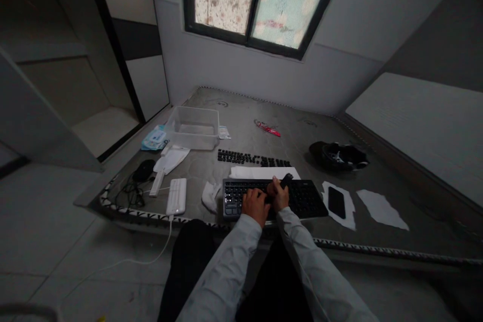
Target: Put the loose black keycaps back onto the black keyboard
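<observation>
A black keyboard (307, 198) lies across the front of a grey mattress, with keycaps in place on its left part. Over its middle, my right hand (280, 195) is closed around a black tool (287, 179) whose thick end sticks up past the fingers; its lower end is hidden. My left hand (255, 205) rests on the keyboard beside it, fingers bent and pressed together near the right fingertips. Whatever is between the left fingers is too small to make out. Behind the keyboard are a folded white sheet (260, 172) and loose black keycaps (241, 157) laid out in rows.
Left: a clear plastic bin (194, 140), blue-white packet (155, 137), white power bank (176, 196) with cable, black coiled cord (132, 193) and crumpled tissue (210, 196). Right: a phone (336, 202) on paper, another paper piece (382, 209), a black bag-like item (338, 156). A red item (268, 128) lies farther back.
</observation>
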### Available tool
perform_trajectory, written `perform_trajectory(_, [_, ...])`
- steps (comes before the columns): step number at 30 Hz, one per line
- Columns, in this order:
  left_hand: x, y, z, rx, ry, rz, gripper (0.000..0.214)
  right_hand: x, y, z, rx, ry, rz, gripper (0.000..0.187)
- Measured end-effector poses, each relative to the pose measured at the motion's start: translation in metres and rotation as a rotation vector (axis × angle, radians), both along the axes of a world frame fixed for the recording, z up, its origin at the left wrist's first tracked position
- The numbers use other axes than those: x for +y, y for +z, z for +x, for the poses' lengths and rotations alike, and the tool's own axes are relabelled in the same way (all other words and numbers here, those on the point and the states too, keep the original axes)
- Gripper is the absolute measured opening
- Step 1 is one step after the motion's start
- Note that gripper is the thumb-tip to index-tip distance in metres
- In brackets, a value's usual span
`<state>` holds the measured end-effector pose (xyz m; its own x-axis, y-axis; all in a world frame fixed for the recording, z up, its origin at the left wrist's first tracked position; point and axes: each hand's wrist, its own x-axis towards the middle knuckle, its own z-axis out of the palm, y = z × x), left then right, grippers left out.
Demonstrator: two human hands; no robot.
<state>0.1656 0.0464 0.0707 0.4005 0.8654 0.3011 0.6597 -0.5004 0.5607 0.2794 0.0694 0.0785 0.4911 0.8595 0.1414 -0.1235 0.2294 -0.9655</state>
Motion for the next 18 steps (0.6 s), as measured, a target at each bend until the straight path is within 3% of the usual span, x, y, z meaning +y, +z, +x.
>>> perform_trajectory(9, [0.001,0.000,0.000,-0.015,0.001,0.000,0.016,-0.001,-0.003,-0.003,0.145,-0.038,0.110,0.047])
perform_trajectory(18, [0.000,0.004,0.001,-0.002,0.025,-0.036,0.016,-0.008,-0.022,-0.003,0.089,-0.070,0.165,0.049])
